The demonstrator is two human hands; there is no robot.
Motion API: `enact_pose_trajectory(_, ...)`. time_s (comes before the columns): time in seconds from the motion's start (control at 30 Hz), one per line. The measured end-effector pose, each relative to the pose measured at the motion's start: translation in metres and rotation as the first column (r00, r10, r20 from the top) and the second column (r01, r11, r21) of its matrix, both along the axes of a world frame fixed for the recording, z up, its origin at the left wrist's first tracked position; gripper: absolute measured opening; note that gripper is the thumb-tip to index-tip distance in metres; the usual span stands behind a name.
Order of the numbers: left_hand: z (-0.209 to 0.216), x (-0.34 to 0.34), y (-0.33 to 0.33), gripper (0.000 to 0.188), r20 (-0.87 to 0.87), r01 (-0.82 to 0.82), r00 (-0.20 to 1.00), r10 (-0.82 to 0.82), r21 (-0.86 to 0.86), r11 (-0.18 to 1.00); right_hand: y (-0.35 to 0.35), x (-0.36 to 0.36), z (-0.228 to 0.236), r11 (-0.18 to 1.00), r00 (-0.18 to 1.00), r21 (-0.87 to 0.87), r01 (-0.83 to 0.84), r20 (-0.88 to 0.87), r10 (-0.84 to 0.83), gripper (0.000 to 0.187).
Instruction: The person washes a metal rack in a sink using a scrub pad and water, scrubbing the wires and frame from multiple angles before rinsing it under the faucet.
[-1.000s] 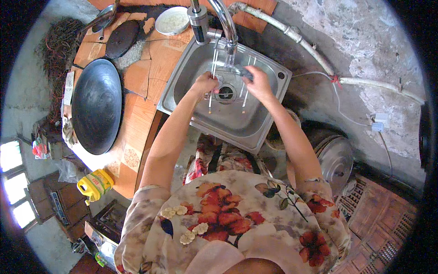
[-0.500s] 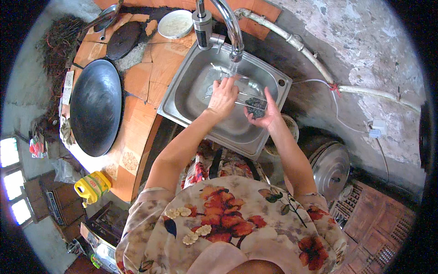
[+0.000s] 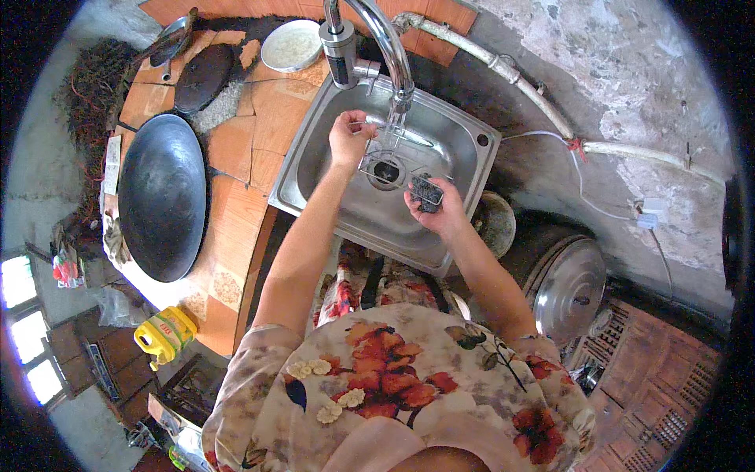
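Over the steel sink point(image 3: 314, 189), my left hand point(image 3: 348, 141) pinches one end of a thin wire rack point(image 3: 368, 175). My right hand point(image 3: 442, 211) is closed around a dark grey scouring pad point(image 3: 425, 193), pressed on the rack's other end. Between the hands the thin wires are hard to follow against the steel. A chrome faucet point(image 3: 401, 82) stands above, and water seems to run from its spout onto the rack. Beneath the wires shows the sink drain point(image 3: 386, 171).
On the tiled counter point(image 3: 232, 212) at left are a large black wok point(image 3: 162, 197), a dark round lid point(image 3: 204, 79) and a white bowl point(image 3: 292, 45). A yellow jug point(image 3: 165, 334) stands at the counter's near end. A pot with a metal lid point(image 3: 570, 291) is right of the sink.
My left hand has moved left and away from me to the rack's end. My right hand has come slightly left and nearer with the pad. The drain now shows.
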State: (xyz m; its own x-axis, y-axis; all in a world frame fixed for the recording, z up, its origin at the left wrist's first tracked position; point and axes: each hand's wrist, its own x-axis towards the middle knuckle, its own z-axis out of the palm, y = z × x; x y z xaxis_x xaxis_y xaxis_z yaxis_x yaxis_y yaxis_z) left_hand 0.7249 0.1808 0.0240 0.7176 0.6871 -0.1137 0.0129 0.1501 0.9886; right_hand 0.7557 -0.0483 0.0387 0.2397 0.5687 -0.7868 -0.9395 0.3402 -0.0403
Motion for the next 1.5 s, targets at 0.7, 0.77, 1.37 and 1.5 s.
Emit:
enact_pose_trajectory(0.7, -0.032, 0.003, -0.007, 0.060, -0.405, -0.190, 0.868, -0.289, -0.807, 0.559, -0.009, -0.041, -0.001, 0.891, 0.564, -0.395, -0.223, 0.694, 0.449, 0.031)
enact_pose_trajectory(0.77, -0.031, -0.001, -0.007, 0.047, -0.412, -0.179, 0.869, -0.275, -0.779, 0.601, -0.030, -0.032, -0.003, 0.840, 0.563, -0.423, -0.339, 0.624, 0.542, 0.036)
enact_pose_trajectory(1.37, 0.007, -0.034, 0.021, 0.043, -0.112, 0.206, 0.917, -0.382, -0.687, 0.697, 0.017, 0.052, 0.012, 0.712, -0.414, -0.608, 0.351, 0.582, 0.700, 0.036)
enact_pose_trajectory(1.5, 0.011, -0.034, 0.025, 0.044, -0.134, 0.227, 0.914, -0.384, -0.615, 0.755, -0.011, 0.084, 0.011, 0.675, -0.166, -0.681, 0.285, 0.658, 0.734, 0.034)
